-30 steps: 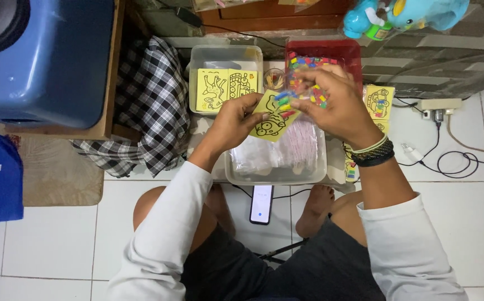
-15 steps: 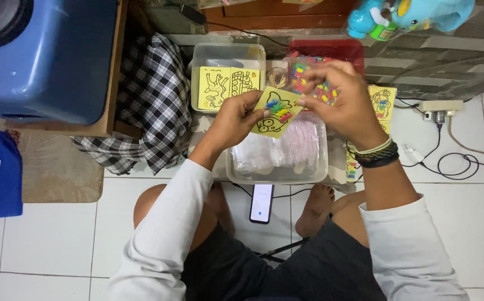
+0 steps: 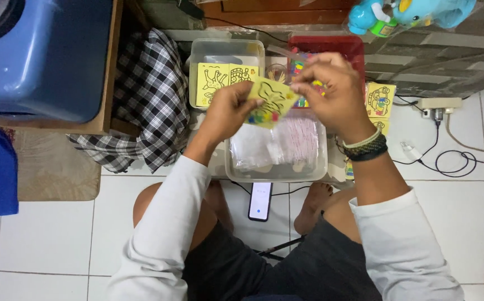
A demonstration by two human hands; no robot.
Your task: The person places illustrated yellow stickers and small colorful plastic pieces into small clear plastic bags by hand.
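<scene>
Pinching a yellow picture card (image 3: 270,101), black-outlined, partly coloured, are left hand (image 3: 228,114) and right hand (image 3: 334,92).

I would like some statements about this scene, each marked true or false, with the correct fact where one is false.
1. Both hands hold a yellow card. True: the left hand and the right hand grip the yellow card between them.
2. The phone lies inside the clear box. False: the phone lies on the white tile floor, between the person's legs.
3. The right wrist wears bracelets. True: several bracelets sit there.
4. The checked cloth is to the right of the red tray. False: the checked cloth lies to the left, and the red tray is further right.
5. The clear box under the hands holds plastic bags. True.
</scene>
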